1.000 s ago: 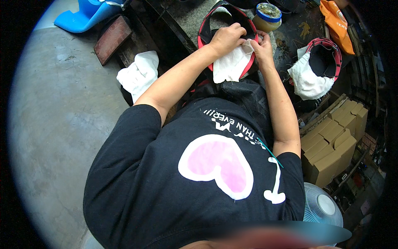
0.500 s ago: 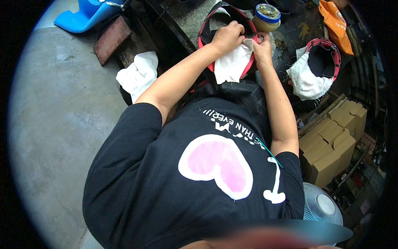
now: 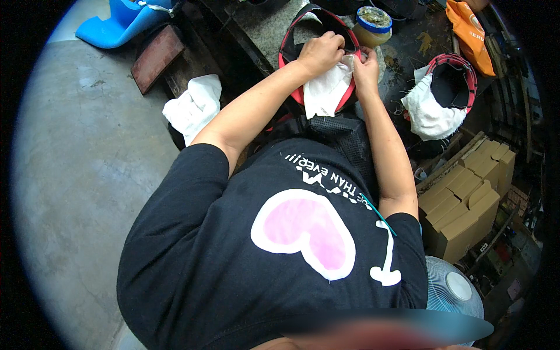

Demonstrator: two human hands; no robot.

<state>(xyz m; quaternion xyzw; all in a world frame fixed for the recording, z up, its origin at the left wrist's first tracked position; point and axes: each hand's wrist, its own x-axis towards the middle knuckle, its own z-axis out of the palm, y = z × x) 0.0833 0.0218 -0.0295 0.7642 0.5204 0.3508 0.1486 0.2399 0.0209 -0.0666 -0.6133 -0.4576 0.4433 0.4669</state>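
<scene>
Soft, cool light pales the floor (image 3: 76,146) to my left and brightens the white cloth (image 3: 325,92) before me; my far right sinks into dimness. Blur smears my bottom edge, and the fisheye rim curves into black.

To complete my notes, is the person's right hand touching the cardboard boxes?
No, the right hand is at the red-trimmed black piece, well apart from the cardboard boxes.

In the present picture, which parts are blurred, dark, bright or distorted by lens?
Head view: smeared, blurred patch along the lower edge; head view: black corners outside the curved fisheye image; head view: held white cloth bright against black mesh.
</scene>
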